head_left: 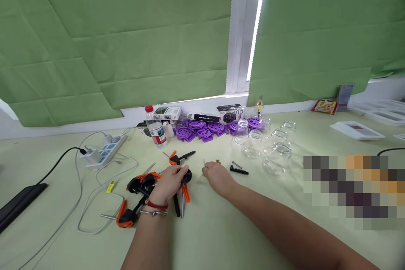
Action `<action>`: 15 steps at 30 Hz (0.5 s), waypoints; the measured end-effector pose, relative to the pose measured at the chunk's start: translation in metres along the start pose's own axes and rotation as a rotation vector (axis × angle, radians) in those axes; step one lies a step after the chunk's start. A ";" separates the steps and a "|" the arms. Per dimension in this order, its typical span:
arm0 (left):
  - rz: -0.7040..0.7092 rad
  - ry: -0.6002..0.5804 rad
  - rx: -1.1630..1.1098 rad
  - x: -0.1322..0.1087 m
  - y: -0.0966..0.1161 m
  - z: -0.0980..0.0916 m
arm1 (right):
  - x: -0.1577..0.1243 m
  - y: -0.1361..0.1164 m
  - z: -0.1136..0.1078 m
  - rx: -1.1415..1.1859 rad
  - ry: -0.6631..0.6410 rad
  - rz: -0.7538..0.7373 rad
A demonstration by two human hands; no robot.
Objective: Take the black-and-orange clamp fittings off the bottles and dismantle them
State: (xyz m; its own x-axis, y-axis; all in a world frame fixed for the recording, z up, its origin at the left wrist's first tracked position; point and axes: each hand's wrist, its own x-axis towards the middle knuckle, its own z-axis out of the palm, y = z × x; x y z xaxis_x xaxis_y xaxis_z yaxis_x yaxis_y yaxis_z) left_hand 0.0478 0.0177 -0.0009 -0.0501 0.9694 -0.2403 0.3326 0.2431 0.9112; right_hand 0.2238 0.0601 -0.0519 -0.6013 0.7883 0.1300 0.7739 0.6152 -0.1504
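Observation:
My left hand [171,182] is closed on an orange-and-black crank-like piece [186,193], its round black knob at the fingertips. Below the hand, a black stick-shaped part [176,206] and a metal rod [182,206] stick out. My right hand [216,176] is closed in a pinch near the table, with a thin metal pin [204,162] showing at its fingertips. Just behind it are small brass-coloured parts [218,161]. To its right lie a spring [237,165] and a black tube-like part [239,170].
Several similar orange-and-black pieces [126,217] lie around my left arm. Behind are purple plastic parts [204,133], a water bottle [157,130] and boxes. Clear glass jars [275,162] stand at right. A power strip [106,152] with loose cables lies at left.

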 end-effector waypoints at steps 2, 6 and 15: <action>0.013 0.035 -0.039 0.000 0.001 -0.001 | -0.001 0.000 -0.002 0.007 -0.003 0.002; 0.127 0.008 -0.195 -0.008 0.010 0.005 | -0.016 -0.002 -0.020 0.365 0.106 0.077; 0.139 -0.540 -0.639 -0.024 0.019 0.037 | -0.070 0.000 -0.054 1.531 -0.132 0.176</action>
State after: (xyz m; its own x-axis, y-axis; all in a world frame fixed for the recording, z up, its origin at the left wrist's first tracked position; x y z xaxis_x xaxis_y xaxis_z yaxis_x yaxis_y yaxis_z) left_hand 0.0898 -0.0026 0.0096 0.4621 0.8822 -0.0909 -0.3020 0.2529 0.9192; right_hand 0.2761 0.0044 -0.0082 -0.6043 0.7938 -0.0684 -0.0525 -0.1254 -0.9907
